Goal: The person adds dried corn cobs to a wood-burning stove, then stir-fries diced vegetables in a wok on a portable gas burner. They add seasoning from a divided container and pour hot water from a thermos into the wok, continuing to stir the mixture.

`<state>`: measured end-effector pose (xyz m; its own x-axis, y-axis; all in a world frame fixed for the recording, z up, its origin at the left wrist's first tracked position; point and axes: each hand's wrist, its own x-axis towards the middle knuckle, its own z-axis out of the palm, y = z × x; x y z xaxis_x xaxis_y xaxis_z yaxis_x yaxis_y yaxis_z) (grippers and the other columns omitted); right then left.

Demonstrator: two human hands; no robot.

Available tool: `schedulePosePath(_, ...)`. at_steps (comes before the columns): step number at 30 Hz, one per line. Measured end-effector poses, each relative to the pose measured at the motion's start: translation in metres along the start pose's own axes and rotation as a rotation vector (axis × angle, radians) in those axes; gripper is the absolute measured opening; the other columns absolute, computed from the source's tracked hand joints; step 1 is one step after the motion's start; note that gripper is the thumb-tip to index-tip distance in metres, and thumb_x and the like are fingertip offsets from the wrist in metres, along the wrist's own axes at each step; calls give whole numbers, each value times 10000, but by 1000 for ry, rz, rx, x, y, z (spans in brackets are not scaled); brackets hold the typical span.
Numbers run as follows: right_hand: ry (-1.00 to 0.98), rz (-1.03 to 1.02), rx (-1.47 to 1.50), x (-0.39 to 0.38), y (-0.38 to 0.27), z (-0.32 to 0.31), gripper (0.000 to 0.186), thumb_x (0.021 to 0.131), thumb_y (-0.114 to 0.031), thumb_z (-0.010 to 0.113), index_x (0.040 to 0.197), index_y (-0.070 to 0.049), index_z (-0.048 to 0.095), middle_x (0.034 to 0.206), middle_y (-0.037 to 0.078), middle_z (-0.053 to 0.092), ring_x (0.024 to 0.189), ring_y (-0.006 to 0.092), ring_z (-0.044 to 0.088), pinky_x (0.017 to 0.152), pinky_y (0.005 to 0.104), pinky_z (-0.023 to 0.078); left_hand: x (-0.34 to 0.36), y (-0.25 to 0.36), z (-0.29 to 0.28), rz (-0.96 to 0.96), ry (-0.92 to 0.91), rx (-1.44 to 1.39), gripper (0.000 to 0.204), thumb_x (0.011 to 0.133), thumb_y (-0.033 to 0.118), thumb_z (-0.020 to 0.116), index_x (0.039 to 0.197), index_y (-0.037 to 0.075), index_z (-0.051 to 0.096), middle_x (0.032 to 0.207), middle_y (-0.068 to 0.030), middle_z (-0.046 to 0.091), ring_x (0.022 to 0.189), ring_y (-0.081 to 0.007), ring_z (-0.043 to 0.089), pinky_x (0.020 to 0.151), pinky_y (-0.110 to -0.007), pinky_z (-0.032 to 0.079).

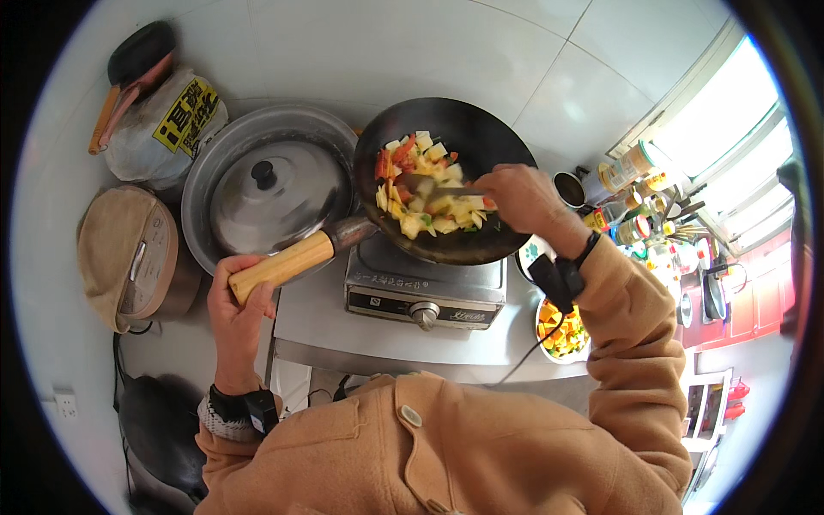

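My left hand [239, 305] is wrapped round the wooden handle [287, 262] of a black wok [481, 129]. The wok sits tilted over a gas stove [386, 300] with a round knob at its front. Inside it lie chopped pale, yellow and red pieces of food [412, 219], spread mostly over the left and near part. My right hand [525, 202] reaches over the wok's right side, closed on a spatula [453, 191]. The spatula's blade is down among the food and partly blurred or covered by it.
Left of the wok stands a wide metal basin [202, 215] with a lid [275, 197]. A cloth-topped cooker [159, 266] is beside it. At right are a bowl of orange and green pieces [562, 330], a small bowl [536, 249], a dark cup [569, 189] and several jars [631, 167].
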<state>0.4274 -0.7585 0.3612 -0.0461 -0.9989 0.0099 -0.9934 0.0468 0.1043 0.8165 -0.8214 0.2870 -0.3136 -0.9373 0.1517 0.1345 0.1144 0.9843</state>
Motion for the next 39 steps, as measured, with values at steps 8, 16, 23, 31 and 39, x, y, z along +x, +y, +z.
schedulePosePath(8,-143,299,-256,-36,70,-47,169,832,-134,571,907,-152,722,873,79,694,871,285,670,712,430,535,0,-3,0,-2,-1,-22,280,882,26,605,1148,44,518,1073,-92,614,623,-68,479,569,-204,441)
schedulePosePath(16,-43,175,191,12,38,-8,187,851,-207,622,985,-116,716,877,118,691,859,340,650,740,442,513,0,1,2,-12,3,-37,259,873,8,624,1109,34,520,1081,-100,615,669,-74,512,557,-213,462)
schedulePosePath(23,-59,103,94,36,-3,-13,193,866,-216,596,994,-136,716,875,130,684,854,359,643,739,461,511,-1,2,2,-18,3,-1,257,869,5,623,1100,32,514,1090,-107,612,665,-79,517,561,-216,466)
schedulePosePath(31,-91,310,-243,7,74,-27,138,824,-166,600,913,-138,702,844,128,690,844,344,668,701,445,536,1,-5,0,-15,5,-28,270,866,-4,615,1112,33,511,1126,-116,591,676,-73,525,561,-208,469)
schedulePosePath(39,50,86,-19,19,36,-7,157,859,-165,624,985,-135,713,873,97,666,874,317,640,735,422,511,0,2,2,-10,-5,-15,259,877,-2,597,1119,38,512,1113,-107,594,718,-69,524,561,-205,467)
